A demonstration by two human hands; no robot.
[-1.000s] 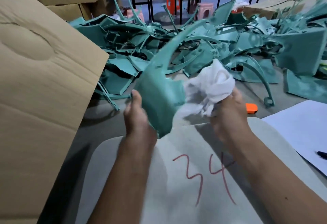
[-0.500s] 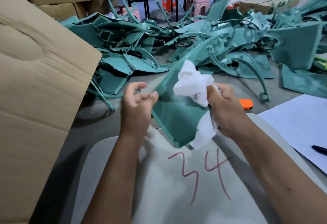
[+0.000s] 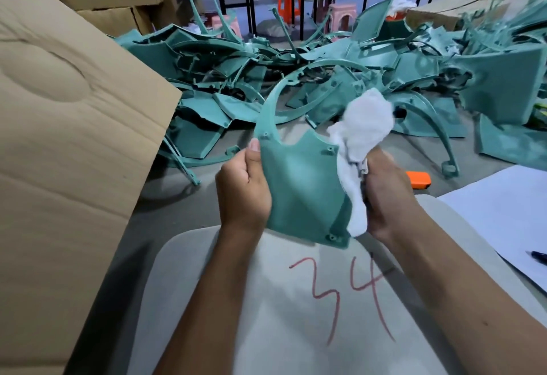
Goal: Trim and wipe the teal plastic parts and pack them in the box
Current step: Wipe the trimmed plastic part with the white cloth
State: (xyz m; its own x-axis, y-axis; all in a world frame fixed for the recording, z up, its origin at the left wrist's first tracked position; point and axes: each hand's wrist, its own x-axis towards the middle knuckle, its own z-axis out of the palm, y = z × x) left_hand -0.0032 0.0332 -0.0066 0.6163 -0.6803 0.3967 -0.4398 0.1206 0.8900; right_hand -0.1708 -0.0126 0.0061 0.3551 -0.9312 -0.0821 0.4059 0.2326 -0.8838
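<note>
Two bare forearms, no sleeves visible

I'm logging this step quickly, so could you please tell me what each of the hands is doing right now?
Left hand: holding the left edge of the teal part.
Right hand: holding the white cloth against the part's right edge.

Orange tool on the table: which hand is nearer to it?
Right. The right hand, gripping the white cloth, sits just left of the orange tool; the left hand is farther left.

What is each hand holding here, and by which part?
Left hand grips the flat teal plastic part by its left edge. Right hand holds a crumpled white cloth against the part's right edge.
</note>
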